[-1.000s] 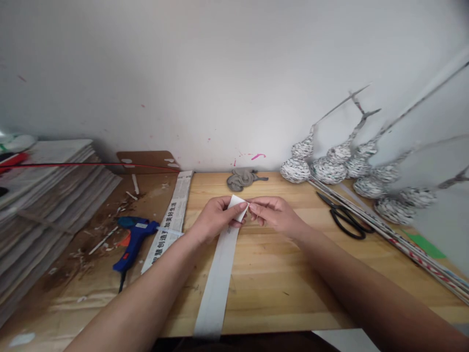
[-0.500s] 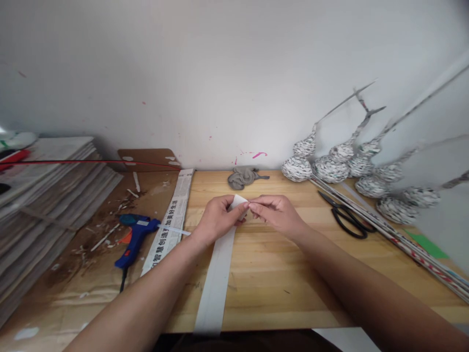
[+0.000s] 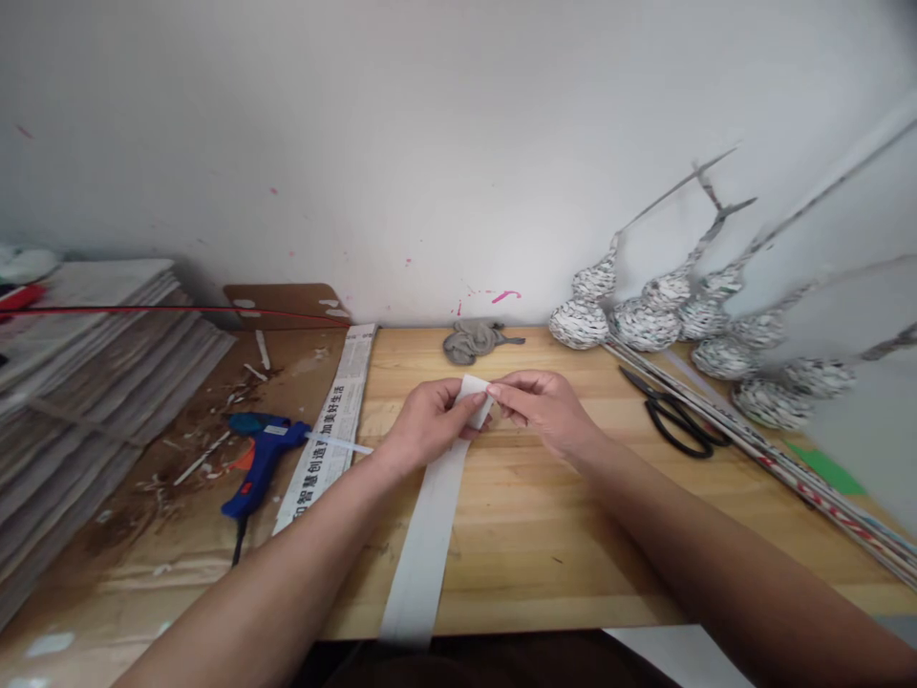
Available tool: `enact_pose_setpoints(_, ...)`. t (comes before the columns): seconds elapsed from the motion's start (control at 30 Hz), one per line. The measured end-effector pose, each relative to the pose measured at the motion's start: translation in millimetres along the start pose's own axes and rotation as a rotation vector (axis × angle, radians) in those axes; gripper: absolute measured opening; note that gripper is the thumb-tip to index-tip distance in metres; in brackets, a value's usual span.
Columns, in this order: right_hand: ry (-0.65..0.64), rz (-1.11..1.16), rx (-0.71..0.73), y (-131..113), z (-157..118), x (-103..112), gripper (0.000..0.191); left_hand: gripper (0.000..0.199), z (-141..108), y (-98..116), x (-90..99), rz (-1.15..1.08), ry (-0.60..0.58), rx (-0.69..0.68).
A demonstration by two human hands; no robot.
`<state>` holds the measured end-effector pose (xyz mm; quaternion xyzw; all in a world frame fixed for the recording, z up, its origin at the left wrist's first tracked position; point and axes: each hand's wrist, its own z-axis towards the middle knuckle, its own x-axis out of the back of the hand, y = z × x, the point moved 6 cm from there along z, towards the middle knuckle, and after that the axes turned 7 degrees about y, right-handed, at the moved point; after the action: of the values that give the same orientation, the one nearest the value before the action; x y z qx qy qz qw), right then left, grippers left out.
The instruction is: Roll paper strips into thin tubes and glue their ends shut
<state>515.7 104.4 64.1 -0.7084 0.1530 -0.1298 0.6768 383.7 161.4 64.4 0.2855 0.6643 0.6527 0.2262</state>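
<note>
A long white paper strip (image 3: 428,545) runs from the table's front edge up to both hands. My left hand (image 3: 434,420) is closed on it near the far end, thumb on top. At the strip's upper right corner, my right hand (image 3: 541,406) pinches the edge between thumb and fingertips. The fingers partly cover the strip's tip, so I cannot tell whether it is folded or rolled there. Behind the hands lies a crumpled grey cloth (image 3: 473,342).
Left are a blue glue gun (image 3: 265,463), a newspaper strip (image 3: 322,440) and a stack of newspapers (image 3: 107,382). Right are black scissors (image 3: 677,420), long paper rods (image 3: 774,468), a green piece (image 3: 827,466) and several woven paper gourds (image 3: 649,325) against the wall.
My right hand's fingers have curled in closer to the strip's corner. The left hand keeps its hold on the strip. The whole view has shifted slightly.
</note>
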Motion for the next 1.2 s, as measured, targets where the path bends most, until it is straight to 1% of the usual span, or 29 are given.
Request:
enact_pose_setpoints(0.17, 0.058, 0.002, 0.026, -0.1, -0.3, -0.5, 0.027, 0.031, -1.5, 1.7, -1.4, 0.024, 0.009, 0.001)
enact_pose_setpoints(0.23, 0.077, 0.023, 0.019, 0.6, 0.3, 0.5, 0.030, 0.031, -1.9, 2.0, -2.1, 0.020, 0.001, 0.008)
enact_pose_setpoints(0.3, 0.067, 0.045, -0.004, 1.3, 1.7, 2.0, 0.032, 0.031, -1.6, 1.0, -2.0, 0.001, -0.005, 0.024)
enact_pose_setpoints(0.47, -0.058, 0.003, -0.055, -0.4, 4.6, 5.7, 0.039, 0.037, 1.0, -4.9, 2.7, -0.082, 0.030, 0.100)
enact_pose_setpoints(0.57, -0.153, -0.077, -0.025, -2.0, 3.4, 3.8, 0.034, 0.038, 1.6, -6.0, 3.2, -0.090, 0.026, 0.115)
enact_pose_setpoints(0.63, -0.177, -0.124, 0.009, -2.1, 2.5, 2.3, 0.033, 0.036, 1.2, -5.6, 2.5, -0.070, 0.015, 0.110)
enact_pose_setpoints(0.73, -0.141, -0.145, 0.034, -1.7, 2.2, 2.2, 0.035, 0.033, 0.3, -4.3, 1.3, -0.049, 0.005, 0.096)
enact_pose_setpoints(0.83, -0.108, -0.148, 0.011, -0.3, 1.9, 2.1, 0.034, 0.031, -0.2, -3.0, 0.8, -0.043, 0.006, 0.085)
enact_pose_setpoints(1.03, -0.103, -0.139, 0.007, -2.2, 1.1, 0.8, 0.029, 0.034, 0.8, -3.6, 1.2, -0.022, 0.017, 0.070)
enact_pose_setpoints(1.2, -0.084, -0.108, -0.015, -2.3, 0.9, -0.5, 0.029, 0.034, 0.6, -4.2, -0.3, -0.002, 0.003, 0.049)
